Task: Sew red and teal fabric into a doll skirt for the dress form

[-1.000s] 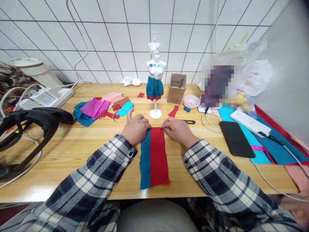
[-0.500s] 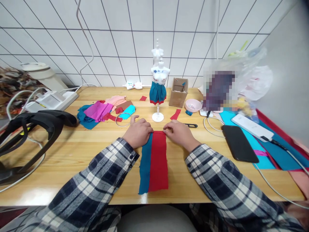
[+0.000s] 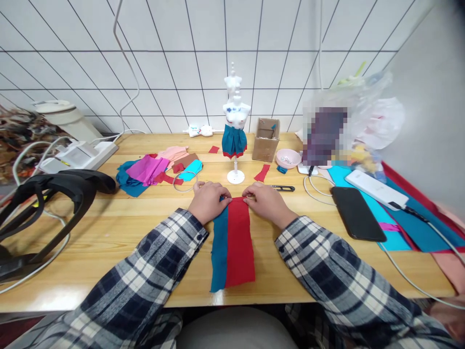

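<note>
A strip of fabric, part teal and part red (image 3: 240,247), lies lengthwise on the wooden table between my forearms. My left hand (image 3: 209,201) pinches its far edge near where the two colours meet. At the far right corner my right hand (image 3: 267,202) grips the same edge between thumb and fingers. Along that edge the red cloth seems folded over in a narrow band. Behind my hands stands a small white dress form (image 3: 237,114) wearing a teal skirt with a red hem (image 3: 234,141). Black thread snips (image 3: 284,188) lie just beyond my right hand.
To the left are a heap of cloth scraps (image 3: 148,169), a hoop (image 3: 175,182), a black headset (image 3: 54,218) and a power strip (image 3: 82,156). A cardboard box (image 3: 266,140), a pink bowl (image 3: 288,158), a phone (image 3: 358,213) and a power bank (image 3: 376,189) are at right.
My left hand's fingers have drawn in, the raised thumb side coming down into a pinch on the fabric's far edge. The right hand keeps its grip. The view has shifted slightly.
</note>
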Available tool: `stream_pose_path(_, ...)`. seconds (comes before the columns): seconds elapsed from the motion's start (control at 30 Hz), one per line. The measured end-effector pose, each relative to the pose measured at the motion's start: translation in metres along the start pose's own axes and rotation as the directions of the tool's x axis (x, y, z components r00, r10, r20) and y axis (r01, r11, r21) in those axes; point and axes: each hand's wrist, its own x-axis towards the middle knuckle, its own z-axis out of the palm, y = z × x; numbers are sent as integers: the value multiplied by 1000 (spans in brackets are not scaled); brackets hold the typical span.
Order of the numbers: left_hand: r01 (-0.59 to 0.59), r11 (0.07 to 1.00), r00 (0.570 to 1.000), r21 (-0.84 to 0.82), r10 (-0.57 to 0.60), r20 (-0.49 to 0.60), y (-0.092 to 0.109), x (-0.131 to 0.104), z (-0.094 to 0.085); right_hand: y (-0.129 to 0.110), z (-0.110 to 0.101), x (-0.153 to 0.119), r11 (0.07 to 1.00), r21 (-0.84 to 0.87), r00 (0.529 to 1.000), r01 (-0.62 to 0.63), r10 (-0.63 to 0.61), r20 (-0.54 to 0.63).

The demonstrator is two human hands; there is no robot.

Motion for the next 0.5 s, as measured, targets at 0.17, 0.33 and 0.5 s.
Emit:
stream_pose_path(0.17,1,1000,1000,-28,-1,9,1,-1,-1,-1,-1,0,999,22,1000,-29,29,9)
stream_pose_path(0.33,7,999,999,-35,-6,31,1,-2,-1,-7,0,2,998,12,998,-65,65,1)
stream_pose_path(0.5,11,995,998,-100,-4,67,1,-1,-3,-11,-3,1,1000,27,999,-6,5,33)
